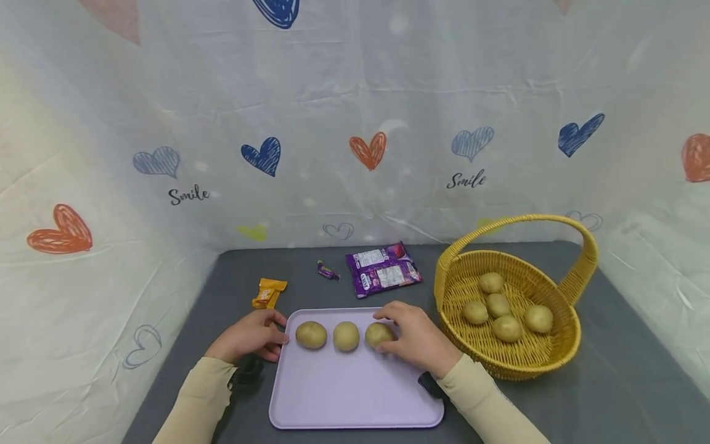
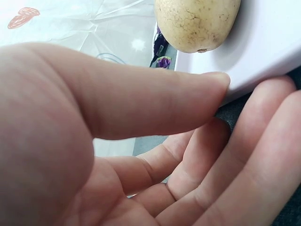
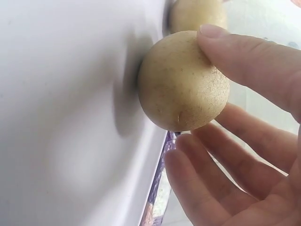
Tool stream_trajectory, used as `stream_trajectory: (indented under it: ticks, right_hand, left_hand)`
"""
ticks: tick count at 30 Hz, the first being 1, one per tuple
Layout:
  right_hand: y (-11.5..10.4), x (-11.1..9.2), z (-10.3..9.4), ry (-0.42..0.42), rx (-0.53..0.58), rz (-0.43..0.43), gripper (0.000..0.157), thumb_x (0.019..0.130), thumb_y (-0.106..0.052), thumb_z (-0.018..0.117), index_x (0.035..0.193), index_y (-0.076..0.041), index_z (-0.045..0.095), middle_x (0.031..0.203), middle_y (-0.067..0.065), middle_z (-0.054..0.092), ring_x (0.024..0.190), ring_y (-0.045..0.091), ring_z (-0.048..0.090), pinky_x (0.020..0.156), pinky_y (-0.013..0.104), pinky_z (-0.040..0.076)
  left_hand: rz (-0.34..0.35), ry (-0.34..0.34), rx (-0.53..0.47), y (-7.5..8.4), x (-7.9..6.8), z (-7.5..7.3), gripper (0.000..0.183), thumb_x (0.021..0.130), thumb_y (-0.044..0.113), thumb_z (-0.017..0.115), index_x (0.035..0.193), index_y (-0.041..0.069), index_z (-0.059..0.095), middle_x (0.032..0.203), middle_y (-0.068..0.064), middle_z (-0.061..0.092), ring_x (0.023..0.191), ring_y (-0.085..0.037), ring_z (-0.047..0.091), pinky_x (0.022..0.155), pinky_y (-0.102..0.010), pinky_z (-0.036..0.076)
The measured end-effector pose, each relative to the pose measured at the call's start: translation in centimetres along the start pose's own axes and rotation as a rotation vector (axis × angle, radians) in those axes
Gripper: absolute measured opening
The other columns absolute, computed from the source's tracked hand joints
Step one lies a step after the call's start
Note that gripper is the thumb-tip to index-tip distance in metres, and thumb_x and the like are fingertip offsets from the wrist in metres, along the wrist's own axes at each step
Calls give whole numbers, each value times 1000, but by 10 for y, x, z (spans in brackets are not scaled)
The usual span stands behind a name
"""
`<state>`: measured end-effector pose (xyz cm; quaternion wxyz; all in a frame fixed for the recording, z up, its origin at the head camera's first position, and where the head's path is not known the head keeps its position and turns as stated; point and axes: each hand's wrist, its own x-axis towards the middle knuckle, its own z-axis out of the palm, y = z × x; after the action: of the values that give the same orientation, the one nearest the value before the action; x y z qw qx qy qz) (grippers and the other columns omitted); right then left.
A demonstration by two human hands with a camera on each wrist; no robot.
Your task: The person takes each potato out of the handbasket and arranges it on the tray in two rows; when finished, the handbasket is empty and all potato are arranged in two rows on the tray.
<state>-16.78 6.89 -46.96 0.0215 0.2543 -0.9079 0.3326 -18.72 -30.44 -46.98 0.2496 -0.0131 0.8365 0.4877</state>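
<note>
On the lilac tray [image 1: 355,394], three potatoes lie in a row near the far edge: a left potato [image 1: 311,335], a middle potato [image 1: 346,337] and a right potato [image 1: 379,334]. My right hand [image 1: 416,336] holds the right potato [image 3: 181,84], with the thumb on one side and the fingers bent round the other. At the tray's left edge, my left hand [image 1: 249,336] touches the rim with loosely bent fingers and thumb. The left potato [image 2: 197,21] sits just beyond that thumb in the left wrist view.
A yellow wicker basket [image 1: 516,365] with a tall handle stands on the right, with several potatoes inside. Behind the tray lie a purple snack packet [image 1: 383,269], a small purple candy [image 1: 328,271] and an orange packet [image 1: 269,293]. A heart-print curtain [image 1: 316,203] borders the grey table [image 1: 610,394].
</note>
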Motion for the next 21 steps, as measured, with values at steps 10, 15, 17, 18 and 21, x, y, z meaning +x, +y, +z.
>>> stream_trajectory:
  ticks: [10,15,17,18,21]
  right_hand:
    - [0,-1,-3,-3,-11,-13,50,80,-21,97,125,-10,76,128,3,75,115,24,73,100,45,62]
    - [-4,-4,-12,-4,26,-15,50,83,-26,95,127,-10,76,130,3,75,111,26,74,97,43,63]
    - [-9,-8,-18,-9,41,-19,49,86,-27,93,128,-11,75,130,3,75,111,26,74,96,42,63]
    - [-11,-10,-21,-12,49,-21,47,87,-27,92,129,-12,75,130,2,74,111,26,74,96,41,63]
    - [-16,-22,-34,-1,61,-57,44,90,-27,90,129,-15,74,129,0,75,111,24,74,95,39,64]
  left_hand:
    - [7,-19,-4,1,4,-1,45,94,9,78,130,-7,57,82,-12,67,63,-16,69,65,-36,68]
    - [6,-15,18,1,6,-2,46,94,11,80,131,-6,57,82,-11,67,63,-17,69,65,-36,68]
    - [10,-18,25,-1,6,-2,47,95,11,80,131,-7,56,82,-11,67,63,-17,69,65,-37,68]
    - [10,-21,24,-2,6,-2,48,95,11,80,132,-7,56,82,-11,67,63,-17,69,65,-37,68]
    - [15,-30,23,-4,6,-3,48,95,11,79,132,-8,55,82,-11,67,63,-17,69,65,-37,68]
